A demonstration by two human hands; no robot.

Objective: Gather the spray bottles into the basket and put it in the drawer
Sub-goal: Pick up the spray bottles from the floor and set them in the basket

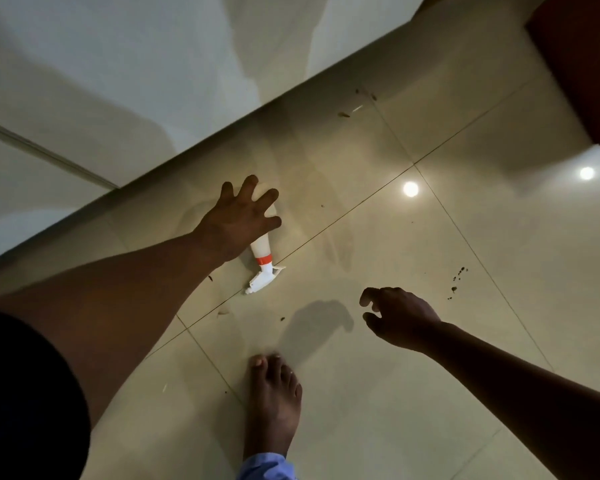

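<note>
Down on the tiled floor (430, 393) lies 1 white spray bottle (263, 252) on its side, an orange band at its neck and the trigger head pointing back toward the person's bare foot (274, 403). Its body end points toward the pale wall (136, 81), close to the skirting. The left hand (238, 220) is right over the bottle's body, covering the upper part of it, with the fingers spread wide and the palm facing down. Whether the palm actually touches the bottle I cannot tell; no finger is wrapped round it. The neck and trigger stick out from under the heel of that hand.

The right hand (397, 317) hovers to the right of the bottle and nearer the person, apart from it, fingers loosely curled and part open, holding nothing. Its shadow falls on the tile between it and the foot. A few dark specks dot the floor, and 2 ceiling lights (410, 188) reflect in the glossy tiles. A reddish-brown panel (582, 64) stands at the far right.
</note>
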